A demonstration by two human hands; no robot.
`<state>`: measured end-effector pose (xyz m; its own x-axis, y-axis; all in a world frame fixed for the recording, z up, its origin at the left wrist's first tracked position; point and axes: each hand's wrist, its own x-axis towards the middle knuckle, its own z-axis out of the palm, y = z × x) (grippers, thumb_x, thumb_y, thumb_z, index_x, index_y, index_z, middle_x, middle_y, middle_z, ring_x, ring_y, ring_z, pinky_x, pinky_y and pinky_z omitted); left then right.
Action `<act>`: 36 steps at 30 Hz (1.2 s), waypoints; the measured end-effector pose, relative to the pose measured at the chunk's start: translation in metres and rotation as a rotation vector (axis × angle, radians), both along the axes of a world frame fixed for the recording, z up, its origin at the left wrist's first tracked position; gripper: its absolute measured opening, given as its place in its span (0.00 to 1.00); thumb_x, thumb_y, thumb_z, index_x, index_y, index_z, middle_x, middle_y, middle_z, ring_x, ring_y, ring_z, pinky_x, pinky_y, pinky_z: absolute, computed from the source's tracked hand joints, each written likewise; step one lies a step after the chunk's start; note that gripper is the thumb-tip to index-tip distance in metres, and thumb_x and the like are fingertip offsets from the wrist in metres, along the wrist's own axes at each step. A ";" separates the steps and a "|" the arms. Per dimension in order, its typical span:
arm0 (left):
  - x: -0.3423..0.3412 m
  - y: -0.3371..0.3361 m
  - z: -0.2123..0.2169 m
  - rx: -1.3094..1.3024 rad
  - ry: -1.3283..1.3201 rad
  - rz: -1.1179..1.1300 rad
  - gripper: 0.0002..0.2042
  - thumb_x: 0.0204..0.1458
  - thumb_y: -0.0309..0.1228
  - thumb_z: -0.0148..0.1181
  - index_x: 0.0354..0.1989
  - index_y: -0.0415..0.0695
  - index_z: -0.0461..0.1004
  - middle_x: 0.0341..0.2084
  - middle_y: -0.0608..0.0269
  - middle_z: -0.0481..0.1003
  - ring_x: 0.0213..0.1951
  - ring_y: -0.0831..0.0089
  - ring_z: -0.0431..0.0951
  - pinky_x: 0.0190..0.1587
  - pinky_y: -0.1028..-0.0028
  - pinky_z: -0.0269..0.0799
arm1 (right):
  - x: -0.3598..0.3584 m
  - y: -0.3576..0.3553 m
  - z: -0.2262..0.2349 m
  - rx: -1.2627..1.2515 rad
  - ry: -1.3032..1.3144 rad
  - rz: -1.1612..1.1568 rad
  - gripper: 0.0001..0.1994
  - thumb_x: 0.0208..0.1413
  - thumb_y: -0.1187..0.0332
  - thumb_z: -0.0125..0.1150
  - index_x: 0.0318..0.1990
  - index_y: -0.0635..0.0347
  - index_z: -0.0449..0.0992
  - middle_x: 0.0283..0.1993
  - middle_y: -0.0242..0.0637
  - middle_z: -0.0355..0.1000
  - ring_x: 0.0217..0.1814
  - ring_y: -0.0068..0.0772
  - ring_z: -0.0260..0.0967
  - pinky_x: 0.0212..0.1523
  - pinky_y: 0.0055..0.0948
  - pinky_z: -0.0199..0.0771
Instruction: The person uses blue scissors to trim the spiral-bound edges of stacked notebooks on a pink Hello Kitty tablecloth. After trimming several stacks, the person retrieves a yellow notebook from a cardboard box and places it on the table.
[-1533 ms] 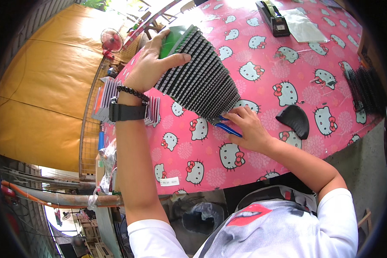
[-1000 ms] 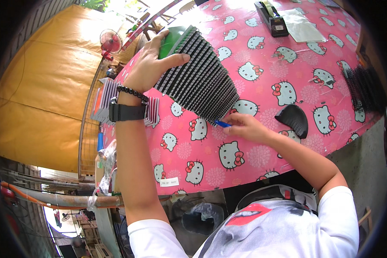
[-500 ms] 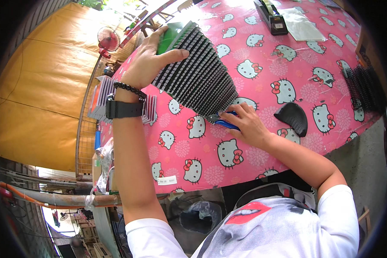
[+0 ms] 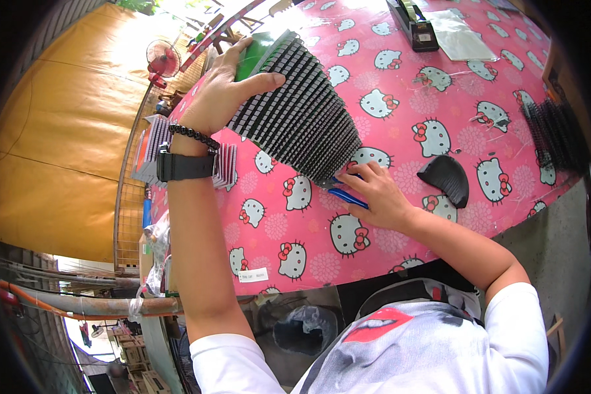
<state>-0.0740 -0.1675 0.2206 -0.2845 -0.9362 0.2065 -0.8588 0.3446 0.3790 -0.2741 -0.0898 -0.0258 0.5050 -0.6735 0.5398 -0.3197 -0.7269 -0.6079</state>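
Observation:
My left hand (image 4: 222, 93) grips the upper left edge of a green-backed panel (image 4: 302, 108), thumb across its front. Rows of small grey-faced dark squares cover the panel, which is held tilted above the table. My right hand (image 4: 382, 197) is closed around blue-handled pliers (image 4: 348, 197) at the panel's lower corner. The jaws meet that corner, though what lies between them is too small to tell. To the right of this hand lies a black curved piece (image 4: 445, 180).
The table wears a pink patterned cover (image 4: 322, 262). A tape dispenser (image 4: 421, 33) and a clear plastic sheet (image 4: 463, 36) lie at the back. Similar stacked panels (image 4: 152, 148) stand at left, dark bristly strips (image 4: 555, 134) at right. A white label (image 4: 253, 275) lies near the front edge.
The panel and my left hand have shifted slightly left. The pliers' handles now sit wider apart, with my right fingers a little more spread on them.

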 end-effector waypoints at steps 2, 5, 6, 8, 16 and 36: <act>0.000 0.001 0.000 0.001 -0.020 0.006 0.49 0.36 0.58 0.61 0.62 0.33 0.55 0.57 0.39 0.59 0.60 0.53 0.58 0.61 0.66 0.53 | 0.001 0.001 0.001 -0.066 0.029 -0.023 0.29 0.38 0.64 0.65 0.53 0.55 0.68 0.47 0.43 0.63 0.51 0.45 0.60 0.48 0.45 0.61; -0.001 0.002 0.002 -0.020 -0.057 0.005 0.49 0.36 0.59 0.61 0.62 0.33 0.55 0.57 0.39 0.59 0.61 0.53 0.58 0.61 0.66 0.53 | 0.003 0.001 0.003 -0.097 0.026 -0.031 0.29 0.38 0.64 0.64 0.53 0.55 0.67 0.48 0.42 0.62 0.52 0.45 0.59 0.47 0.45 0.60; -0.001 0.002 0.002 -0.028 -0.069 0.002 0.49 0.36 0.59 0.61 0.62 0.33 0.55 0.57 0.39 0.59 0.61 0.53 0.58 0.61 0.66 0.53 | 0.003 0.001 0.002 -0.105 0.027 -0.041 0.29 0.39 0.65 0.64 0.53 0.55 0.67 0.49 0.42 0.62 0.52 0.45 0.58 0.48 0.44 0.60; -0.002 0.003 0.002 -0.028 -0.070 0.008 0.49 0.36 0.59 0.61 0.62 0.33 0.55 0.57 0.40 0.59 0.61 0.53 0.57 0.62 0.66 0.52 | 0.003 0.000 0.000 -0.123 0.033 -0.043 0.26 0.40 0.65 0.63 0.52 0.55 0.68 0.47 0.41 0.63 0.50 0.42 0.60 0.46 0.43 0.62; 0.001 0.000 0.000 -0.003 -0.044 0.019 0.50 0.36 0.59 0.61 0.62 0.32 0.54 0.59 0.39 0.56 0.63 0.53 0.55 0.63 0.66 0.50 | 0.004 -0.025 -0.004 1.049 -0.257 0.352 0.15 0.52 0.64 0.59 0.45 0.63 0.74 0.31 0.31 0.71 0.30 0.21 0.66 0.33 0.22 0.67; 0.001 -0.001 0.000 0.031 -0.020 0.041 0.48 0.36 0.58 0.60 0.63 0.36 0.55 0.60 0.42 0.56 0.64 0.54 0.52 0.64 0.65 0.48 | -0.004 -0.038 0.016 1.331 -0.133 0.387 0.16 0.47 0.61 0.61 0.40 0.62 0.76 0.30 0.38 0.70 0.36 0.29 0.69 0.40 0.33 0.70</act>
